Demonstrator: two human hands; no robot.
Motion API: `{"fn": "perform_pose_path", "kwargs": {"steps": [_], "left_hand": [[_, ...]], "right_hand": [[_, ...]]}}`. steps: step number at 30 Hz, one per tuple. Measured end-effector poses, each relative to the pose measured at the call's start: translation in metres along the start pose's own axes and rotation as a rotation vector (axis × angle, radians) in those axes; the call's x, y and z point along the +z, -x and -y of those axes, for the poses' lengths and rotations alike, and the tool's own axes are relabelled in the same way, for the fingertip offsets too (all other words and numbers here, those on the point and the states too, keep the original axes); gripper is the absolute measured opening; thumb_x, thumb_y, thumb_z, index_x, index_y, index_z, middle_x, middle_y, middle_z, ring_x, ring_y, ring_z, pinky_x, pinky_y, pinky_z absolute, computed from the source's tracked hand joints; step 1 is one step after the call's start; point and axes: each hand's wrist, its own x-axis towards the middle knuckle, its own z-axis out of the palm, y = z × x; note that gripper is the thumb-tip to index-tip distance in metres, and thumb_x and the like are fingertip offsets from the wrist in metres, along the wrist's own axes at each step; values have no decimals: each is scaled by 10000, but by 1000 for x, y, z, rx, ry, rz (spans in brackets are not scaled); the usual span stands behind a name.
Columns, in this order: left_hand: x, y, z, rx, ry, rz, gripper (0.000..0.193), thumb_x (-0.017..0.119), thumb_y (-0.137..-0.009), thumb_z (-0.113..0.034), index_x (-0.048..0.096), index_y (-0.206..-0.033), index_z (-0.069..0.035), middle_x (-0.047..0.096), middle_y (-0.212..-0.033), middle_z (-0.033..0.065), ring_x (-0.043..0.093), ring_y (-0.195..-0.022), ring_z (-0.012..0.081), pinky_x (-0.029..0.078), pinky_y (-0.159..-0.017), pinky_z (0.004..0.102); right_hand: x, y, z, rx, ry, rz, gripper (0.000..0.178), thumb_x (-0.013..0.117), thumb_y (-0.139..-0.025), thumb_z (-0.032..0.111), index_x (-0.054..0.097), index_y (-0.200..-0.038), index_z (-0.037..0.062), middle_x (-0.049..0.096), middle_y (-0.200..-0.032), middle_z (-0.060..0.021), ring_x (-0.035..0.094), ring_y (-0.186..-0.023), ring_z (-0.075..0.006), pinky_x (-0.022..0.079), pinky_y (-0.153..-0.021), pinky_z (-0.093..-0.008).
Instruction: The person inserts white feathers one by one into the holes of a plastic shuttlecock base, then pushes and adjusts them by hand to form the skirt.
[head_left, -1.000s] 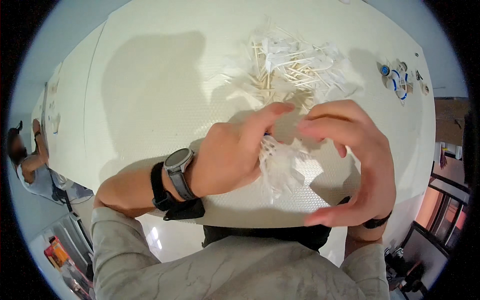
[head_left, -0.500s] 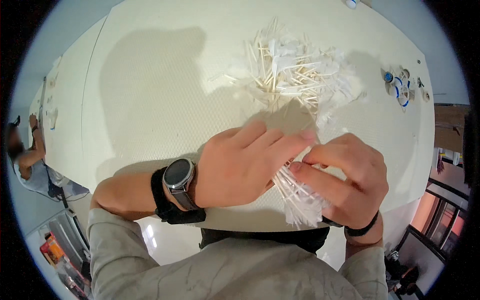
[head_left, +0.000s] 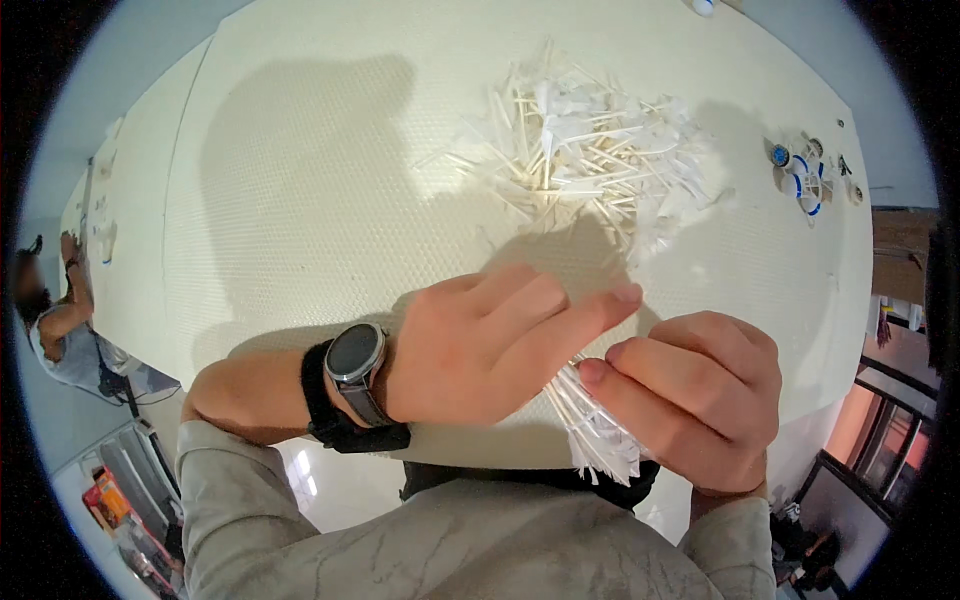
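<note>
A bundle of white feathers [head_left: 603,435] with pale, straight quills is bunched between my hands, near the table's front edge. My left hand [head_left: 480,345] is curled around the quill ends, its forefinger stretched out over them; its thumb is hidden. My right hand [head_left: 700,390] is closed at the bundle's right side, with thumb and fingertips against the quills. The feathered ends hang down toward my waist. Farther out lies a loose heap of similar white feathers [head_left: 590,150], their quills pointing every way.
The white textured table [head_left: 300,220] carries blue-and-white rings [head_left: 806,187] and small round pieces at its right side. A white object [head_left: 703,7] stands at the far edge. Another person [head_left: 62,315] is at the table's far left.
My right hand has moved a little down and toward me along the bundle. Its fingers are more folded. My left hand and the heap stay nearly in place.
</note>
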Motion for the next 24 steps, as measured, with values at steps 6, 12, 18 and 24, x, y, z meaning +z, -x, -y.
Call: {"fn": "perform_pose_path", "kwargs": {"steps": [6, 12, 18, 24], "left_hand": [[7, -2, -2, 39, 14, -53, 428, 664, -825, -122, 607, -1173, 119, 577, -779, 73, 554, -569, 191, 442, -435, 314], [3, -3, -5, 23, 7, -20, 466, 667, -797, -124, 604, -1176, 140, 547, -756, 83, 524, -547, 195, 420, -420, 318], [1, -1, 0, 22, 42, 10, 454, 624, -868, -203, 609, -1181, 126, 564, -776, 98, 522, -548, 204, 416, -421, 330], [10, -1, -1, 19, 43, -70, 457, 624, -788, -134, 623, -1196, 72, 514, -766, 63, 514, -573, 172, 414, -434, 295]], "right_hand": [[-1, 0, 3, -16, -10, 14, 294, 795, -645, 40, 733, -924, 109, 652, -931, 23, 560, -673, -155, 446, -493, -261], [-2, 0, 3, -4, 16, 27, 290, 800, -644, 53, 735, -922, 104, 654, -936, 31, 554, -672, -156, 441, -493, -260], [0, 1, -4, -53, 46, -15, 329, 714, -583, 116, 727, -909, 68, 656, -927, 4, 544, -651, -155, 426, -479, -242], [4, 3, -6, -112, 20, -51, 406, 616, -530, 173, 725, -898, 38, 654, -923, -17, 529, -640, -146, 410, -454, -222]]}}
